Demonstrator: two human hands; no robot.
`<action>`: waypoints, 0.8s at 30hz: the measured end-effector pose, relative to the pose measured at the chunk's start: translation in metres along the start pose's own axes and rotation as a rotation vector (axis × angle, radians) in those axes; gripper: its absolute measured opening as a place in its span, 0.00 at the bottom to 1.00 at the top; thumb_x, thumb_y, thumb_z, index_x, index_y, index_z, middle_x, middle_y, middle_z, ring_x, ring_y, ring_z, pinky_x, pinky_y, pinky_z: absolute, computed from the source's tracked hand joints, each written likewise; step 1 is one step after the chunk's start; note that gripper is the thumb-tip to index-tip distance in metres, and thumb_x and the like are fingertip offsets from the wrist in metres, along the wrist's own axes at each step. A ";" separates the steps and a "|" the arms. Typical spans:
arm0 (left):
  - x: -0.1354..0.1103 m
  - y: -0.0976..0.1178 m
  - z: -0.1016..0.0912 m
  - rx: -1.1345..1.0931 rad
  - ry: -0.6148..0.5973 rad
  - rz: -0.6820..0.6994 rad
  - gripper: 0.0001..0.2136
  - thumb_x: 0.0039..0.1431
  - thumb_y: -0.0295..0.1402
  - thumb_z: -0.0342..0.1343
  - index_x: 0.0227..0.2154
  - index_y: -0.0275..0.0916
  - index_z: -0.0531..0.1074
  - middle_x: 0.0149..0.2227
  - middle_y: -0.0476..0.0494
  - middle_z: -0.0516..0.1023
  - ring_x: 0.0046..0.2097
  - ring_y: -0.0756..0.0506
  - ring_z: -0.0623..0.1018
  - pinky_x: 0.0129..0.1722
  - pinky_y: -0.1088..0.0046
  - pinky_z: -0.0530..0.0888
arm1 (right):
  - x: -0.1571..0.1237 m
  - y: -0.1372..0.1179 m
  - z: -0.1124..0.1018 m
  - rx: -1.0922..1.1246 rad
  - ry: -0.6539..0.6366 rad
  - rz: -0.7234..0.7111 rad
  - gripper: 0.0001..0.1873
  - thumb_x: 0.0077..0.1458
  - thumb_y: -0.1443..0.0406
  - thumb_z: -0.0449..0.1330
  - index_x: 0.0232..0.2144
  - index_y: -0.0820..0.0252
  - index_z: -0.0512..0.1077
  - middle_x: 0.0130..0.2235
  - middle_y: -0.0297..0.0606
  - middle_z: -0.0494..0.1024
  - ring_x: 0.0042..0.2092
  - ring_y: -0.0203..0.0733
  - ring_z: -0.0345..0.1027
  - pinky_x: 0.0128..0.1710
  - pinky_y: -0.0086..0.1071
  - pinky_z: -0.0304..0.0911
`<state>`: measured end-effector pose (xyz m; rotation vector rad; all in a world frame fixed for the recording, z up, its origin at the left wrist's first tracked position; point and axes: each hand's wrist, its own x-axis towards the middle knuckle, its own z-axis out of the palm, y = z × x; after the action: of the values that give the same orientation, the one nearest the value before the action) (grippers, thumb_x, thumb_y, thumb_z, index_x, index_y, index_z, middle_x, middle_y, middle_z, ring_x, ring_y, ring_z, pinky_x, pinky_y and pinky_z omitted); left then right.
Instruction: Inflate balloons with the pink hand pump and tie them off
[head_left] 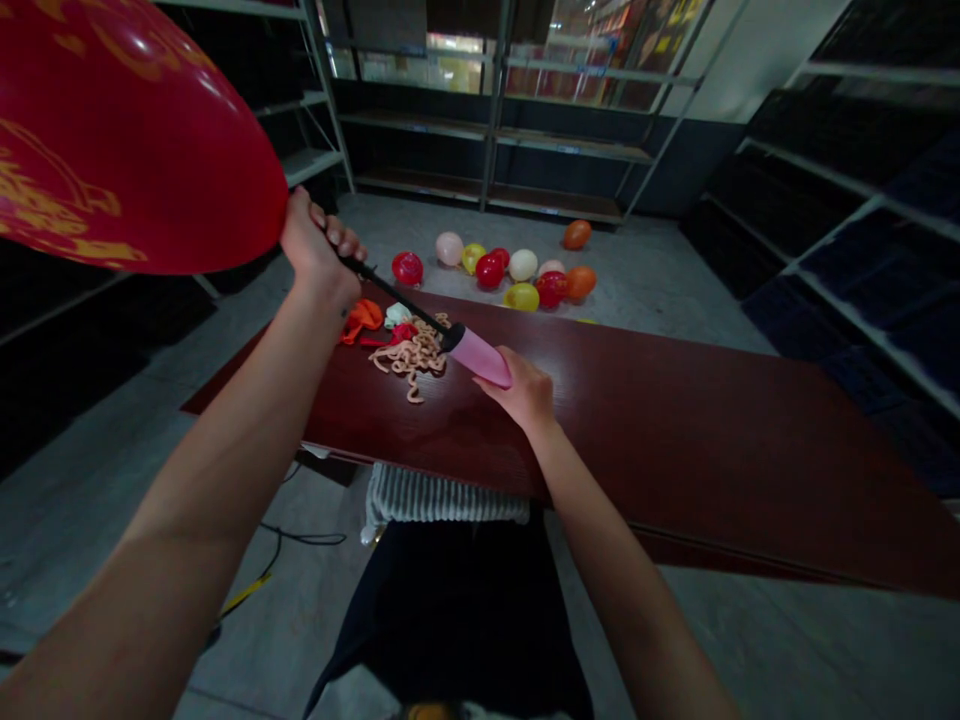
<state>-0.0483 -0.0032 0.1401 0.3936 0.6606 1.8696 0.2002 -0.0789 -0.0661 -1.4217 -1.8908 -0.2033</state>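
Observation:
A big red balloon (120, 130) with gold print fills the upper left. My left hand (319, 250) is closed round its neck where it meets the black tip of a hand pump. My right hand (525, 392) grips the pump's pink barrel (480, 356) just above the dark red table (675, 420). The pump's black rod (390, 292) runs slanting between the two hands.
On the table lie a heap of pale rubber bands (411, 356) and flat orange, white and red balloons (375, 322). Several blown-up balloons (517, 272) lie on the grey floor beyond. Metal shelving lines the walls. A cable (300, 538) trails on the floor.

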 end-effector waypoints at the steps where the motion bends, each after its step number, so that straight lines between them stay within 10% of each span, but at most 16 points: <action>1: -0.002 0.000 0.005 -0.017 -0.009 0.000 0.21 0.75 0.36 0.45 0.23 0.40 0.49 0.16 0.53 0.46 0.21 0.48 0.47 0.21 0.70 0.50 | 0.000 0.001 0.000 0.007 0.008 0.007 0.28 0.55 0.49 0.67 0.52 0.58 0.73 0.47 0.44 0.83 0.43 0.46 0.79 0.42 0.37 0.71; 12: -0.019 -0.088 0.064 0.143 -0.194 -0.022 0.23 0.74 0.42 0.48 0.21 0.41 0.52 0.16 0.53 0.48 0.20 0.49 0.48 0.21 0.69 0.49 | 0.006 0.011 0.000 0.036 0.089 0.215 0.27 0.57 0.46 0.62 0.50 0.58 0.72 0.43 0.44 0.84 0.40 0.48 0.80 0.40 0.37 0.72; 18: -0.042 -0.154 0.057 0.144 -0.143 -0.214 0.25 0.73 0.50 0.45 0.21 0.43 0.53 0.15 0.53 0.47 0.19 0.49 0.53 0.22 0.69 0.51 | 0.008 0.011 -0.002 0.032 0.088 0.318 0.27 0.59 0.47 0.60 0.51 0.58 0.72 0.44 0.44 0.83 0.41 0.49 0.80 0.39 0.37 0.71; 24: -0.036 -0.149 0.040 0.176 -0.136 -0.182 0.25 0.73 0.52 0.41 0.22 0.43 0.54 0.15 0.54 0.47 0.18 0.51 0.51 0.21 0.69 0.51 | 0.008 0.011 0.000 0.059 0.077 0.261 0.27 0.58 0.47 0.62 0.51 0.57 0.72 0.44 0.41 0.83 0.42 0.48 0.80 0.40 0.36 0.71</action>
<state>0.0980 0.0158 0.0826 0.5511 0.7451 1.6031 0.2085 -0.0685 -0.0639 -1.5799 -1.6173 -0.0735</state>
